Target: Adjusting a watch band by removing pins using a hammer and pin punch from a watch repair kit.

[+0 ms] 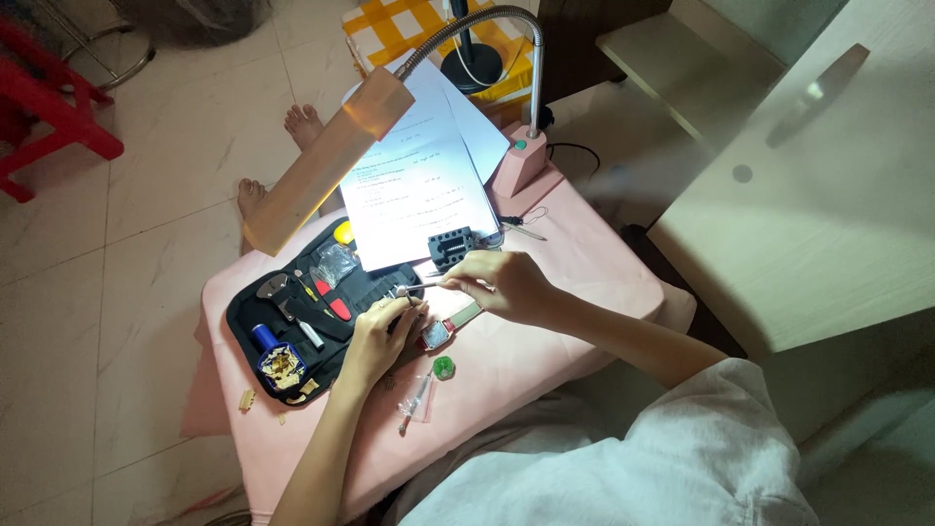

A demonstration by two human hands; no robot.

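- Our right hand is pinched on a thin metal tool.
- Our left hand is curled around a small part we cannot make out.
- The watch lies on the pink table, beside the black tool case.

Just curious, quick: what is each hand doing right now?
Left hand: closed on a small metal part, over the watch.
Right hand: closed on a thin tool.
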